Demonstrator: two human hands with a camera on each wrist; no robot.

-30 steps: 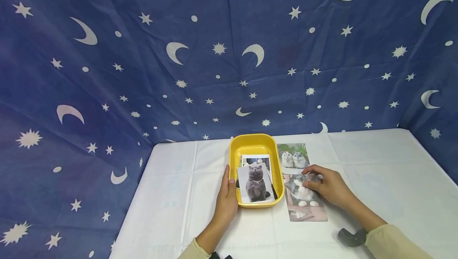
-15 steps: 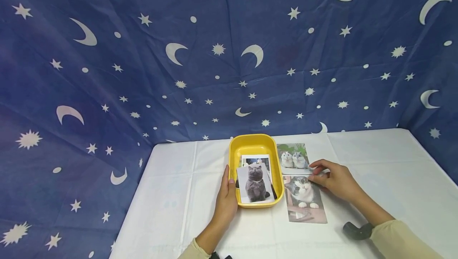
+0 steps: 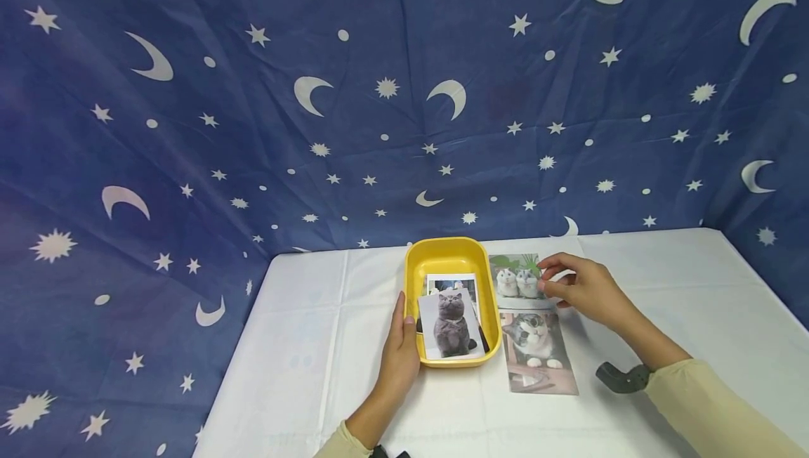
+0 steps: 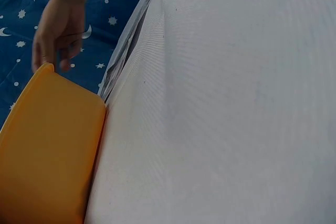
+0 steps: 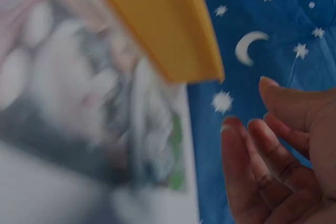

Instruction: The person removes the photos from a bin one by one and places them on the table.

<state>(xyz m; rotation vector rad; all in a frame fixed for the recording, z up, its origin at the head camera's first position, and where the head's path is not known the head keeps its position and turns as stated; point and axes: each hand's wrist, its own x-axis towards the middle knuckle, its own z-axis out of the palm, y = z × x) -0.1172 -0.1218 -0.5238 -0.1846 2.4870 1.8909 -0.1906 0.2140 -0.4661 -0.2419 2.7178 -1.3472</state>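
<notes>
My left hand (image 3: 401,349) grips the left side of a yellow plastic tray (image 3: 436,247), its thumb over the rim and its fingers along the outer wall. Inside the tray, a photo of a grey cat (image 3: 451,328) overlaps another photo (image 3: 470,281). My right hand (image 3: 584,289) hovers at the right edge of a photo of two hamsters (image 3: 518,280). Thumb and fingers of this hand (image 5: 283,166) are loosely bent and apart, with nothing between them in the right wrist view. Just below lies a photo of a grey-and-white cat (image 3: 537,363).
A white cloth (image 3: 316,345) covers the table. A blue curtain (image 3: 379,128) with moons and stars stands behind it and along the left. A dark device (image 3: 622,377) sits at my right wrist. The tray's outer wall (image 4: 52,145) fills the lower left of the left wrist view.
My right hand has moved off the grey-and-white cat photo and up to the right edge of the hamster photo. The cat photo has slid slightly downward. The left hand and tray stay put.
</notes>
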